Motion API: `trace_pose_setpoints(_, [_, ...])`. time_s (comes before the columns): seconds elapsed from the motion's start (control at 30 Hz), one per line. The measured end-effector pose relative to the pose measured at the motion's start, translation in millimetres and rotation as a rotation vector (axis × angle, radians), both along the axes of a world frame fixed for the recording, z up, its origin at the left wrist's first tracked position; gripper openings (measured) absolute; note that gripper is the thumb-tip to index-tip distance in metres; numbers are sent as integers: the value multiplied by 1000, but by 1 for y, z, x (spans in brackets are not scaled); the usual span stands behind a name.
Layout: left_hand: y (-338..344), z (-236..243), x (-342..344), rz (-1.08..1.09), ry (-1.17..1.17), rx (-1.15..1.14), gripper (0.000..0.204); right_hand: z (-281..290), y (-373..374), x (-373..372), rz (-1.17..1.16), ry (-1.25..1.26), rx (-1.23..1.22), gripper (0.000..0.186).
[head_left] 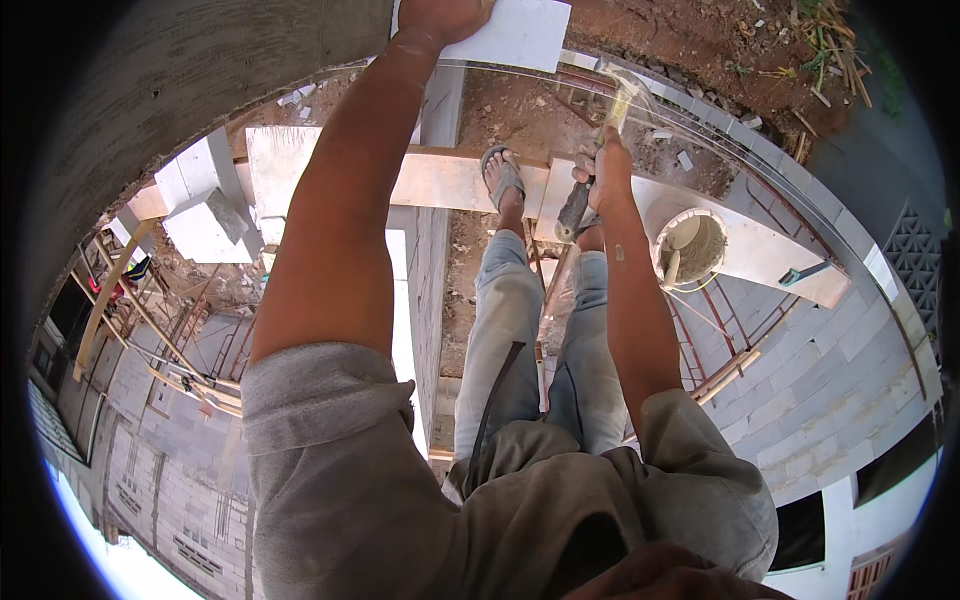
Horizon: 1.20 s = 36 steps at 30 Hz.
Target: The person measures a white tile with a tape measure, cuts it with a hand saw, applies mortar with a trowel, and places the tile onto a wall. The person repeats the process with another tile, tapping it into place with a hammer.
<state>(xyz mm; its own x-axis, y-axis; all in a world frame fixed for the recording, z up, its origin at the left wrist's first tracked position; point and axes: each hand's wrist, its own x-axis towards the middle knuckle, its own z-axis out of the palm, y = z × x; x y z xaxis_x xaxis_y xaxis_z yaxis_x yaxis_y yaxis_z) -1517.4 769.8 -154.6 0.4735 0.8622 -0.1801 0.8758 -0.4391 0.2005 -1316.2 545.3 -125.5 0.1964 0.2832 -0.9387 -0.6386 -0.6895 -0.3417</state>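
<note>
At the top edge, my left hand point(445, 18) is closed over the left end of a white lightweight block point(515, 35), beside a grey plastered surface; its fingertips lie outside the view. My right hand point(608, 172) grips a hammer by its dark rubber handle point(572, 212). The hammer's yellowish shaft point(621, 105) points up toward the wall, and its head is smeared by motion. The block sits by the top of a white block wall point(755, 145), along which a thin string runs.
I stand in sandals on a plank point(440, 182) raised above the ground. To the right are a mortar bucket point(690, 228) with a tool in it and a teal-handled tool point(805, 272). White blocks point(205, 225) rest at left. Red scaffold bars point(728, 315) show below.
</note>
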Motion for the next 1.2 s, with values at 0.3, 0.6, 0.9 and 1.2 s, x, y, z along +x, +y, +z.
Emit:
trace_pose_setpoints(0.3, [0, 2, -10, -7, -103, -4, 53, 8, 25, -36, 54, 107, 41, 24])
trace_pose_setpoints(0.6, [-2, 4, -6, 36, -126, -44, 44, 7, 37, -19, 119, 81, 72, 27])
trace_pose_setpoints(0.9, [1, 13, 6, 98, -156, -119, 39, 6, 34, -12, 126, 105, 139, 24])
trace_pose_setpoints(1.2, [-8, 117, 9, 425, -965, -529, 61, 52, -142, 50, 477, 43, -294, 31])
